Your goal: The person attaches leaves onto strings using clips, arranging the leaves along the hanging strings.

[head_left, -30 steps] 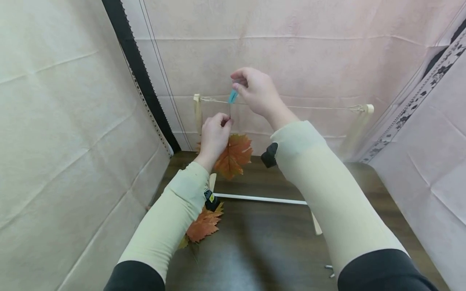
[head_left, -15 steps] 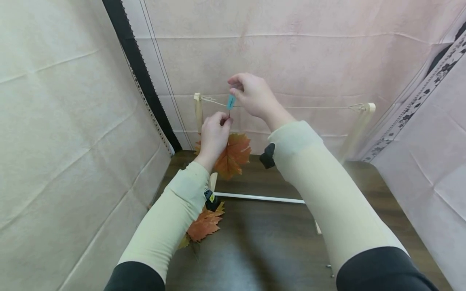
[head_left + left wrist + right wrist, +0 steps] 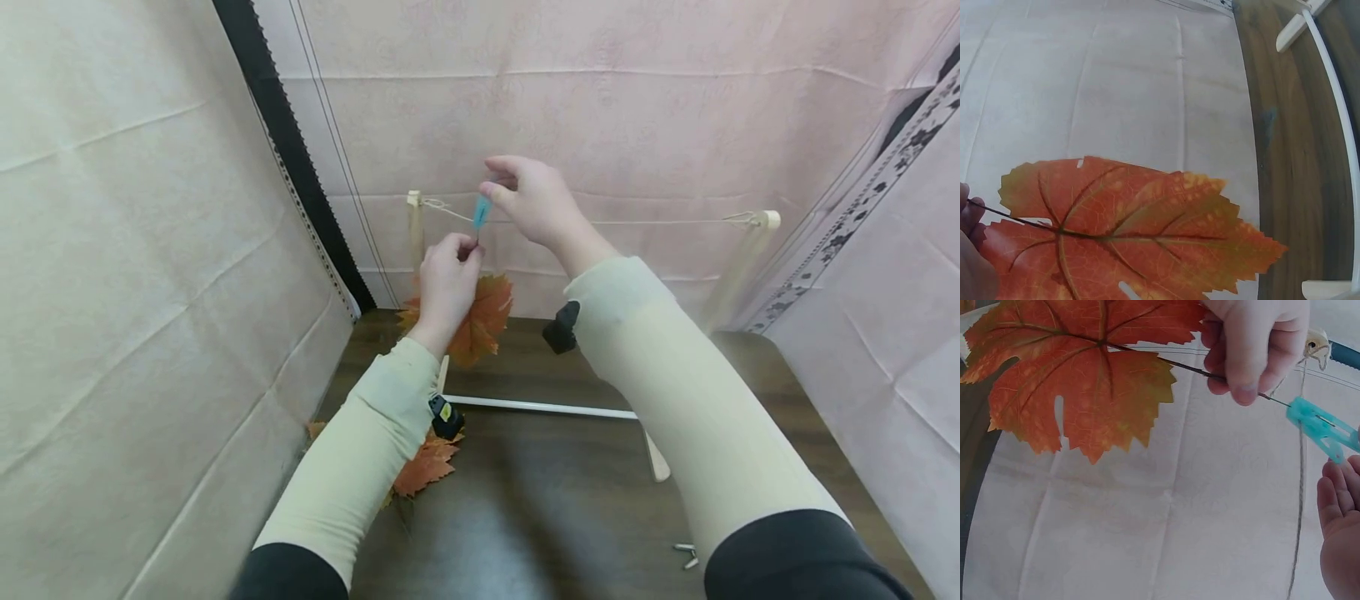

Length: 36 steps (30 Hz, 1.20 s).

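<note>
My left hand [image 3: 448, 279] pinches the thin dark stem of an orange maple leaf [image 3: 1129, 231], which hangs below the fingers. Above it, my right hand [image 3: 536, 200] holds a turquoise clothespin [image 3: 482, 212] by its handle end. In the right wrist view the stem's tip meets the nose of the clothespin [image 3: 1319, 422], and the string [image 3: 1300, 519] passes at that same nose. Whether the nose clamps both is too small to tell. The left hand partly covers the leaf in the head view.
The string spans two pale wooden posts [image 3: 742, 258]. A white rod [image 3: 540, 407] joins the stand's wooden feet low down. Another orange leaf [image 3: 427, 467] lies on the dark wooden table [image 3: 517, 517] beneath the left forearm. Small metallic pieces [image 3: 686, 554] lie by the right forearm.
The right hand and clothespin have come down to the string and nearer the left hand. The left hand keeps its pinch on the stem and has shifted slightly right.
</note>
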Motion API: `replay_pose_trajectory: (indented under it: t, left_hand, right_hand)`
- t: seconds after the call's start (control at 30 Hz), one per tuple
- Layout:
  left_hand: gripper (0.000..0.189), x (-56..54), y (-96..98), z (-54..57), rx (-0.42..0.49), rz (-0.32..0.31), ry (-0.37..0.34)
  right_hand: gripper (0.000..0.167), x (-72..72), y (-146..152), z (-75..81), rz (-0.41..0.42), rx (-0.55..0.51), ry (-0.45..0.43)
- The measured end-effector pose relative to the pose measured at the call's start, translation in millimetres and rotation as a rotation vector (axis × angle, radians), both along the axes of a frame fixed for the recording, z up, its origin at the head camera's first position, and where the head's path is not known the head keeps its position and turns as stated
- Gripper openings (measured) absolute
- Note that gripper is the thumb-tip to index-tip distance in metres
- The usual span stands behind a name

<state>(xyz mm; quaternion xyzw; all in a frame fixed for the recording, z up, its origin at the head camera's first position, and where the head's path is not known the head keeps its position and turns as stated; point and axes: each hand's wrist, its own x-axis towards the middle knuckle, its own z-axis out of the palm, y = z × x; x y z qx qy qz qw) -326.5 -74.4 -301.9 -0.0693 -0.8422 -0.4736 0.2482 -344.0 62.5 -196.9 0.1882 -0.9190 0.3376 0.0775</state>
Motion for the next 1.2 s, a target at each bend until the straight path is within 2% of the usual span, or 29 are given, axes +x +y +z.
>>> replay_pose_trajectory:
  t: [0.13, 0.3, 0.43, 0.5, 0.67, 0.8, 0.9, 1.0, 1.2]
  left_hand:
    - [0.015, 2.6, 0.1, -1.1, -0.023, 0.019, 0.075]
    - [0.016, 8.2, -8.0, -8.2, -0.064, 0.066, 0.171]
    - [0.018, 13.2, -15.5, -11.4, -0.052, 0.057, 0.273]
    - [0.019, 16.0, -18.8, -12.0, -0.045, 0.048, 0.298]
    - [0.023, 20.4, -27.0, -17.0, -0.019, 0.040, 0.283]
    - [0.024, 22.4, -33.1, -26.1, -0.011, 0.051, 0.277]
    - [0.024, 24.3, -37.4, -34.7, 0.001, 0.055, 0.268]
    - [0.024, 27.4, -41.6, -42.5, 0.019, 0.053, 0.226]
    - [0.026, 29.5, -44.4, -55.6, 0.040, 0.054, 0.188]
  right_hand:
    - [0.053, 4.2, 6, -3.2, -0.011, -0.024, 0.032]
    - [0.054, 12.5, 16, -11.3, -0.003, -0.020, 0.077]
    - [0.053, 19.2, 25, -18.4, 0.002, -0.054, 0.126]
    - [0.052, 23.4, 30, -22.3, 0.007, -0.073, 0.141]
    - [0.051, 34.2, 43, -35.0, 0.001, -0.100, 0.162]
    - [0.051, 40.0, 54, -49.5, -0.022, -0.127, 0.155]
    - [0.050, 44.3, 63, -62.5, -0.038, -0.156, 0.150]
    - [0.048, 48.6, 71, -77.2, -0.048, -0.171, 0.146]
    - [0.050, 51.8, 87, -107.0, -0.082, -0.162, 0.080]
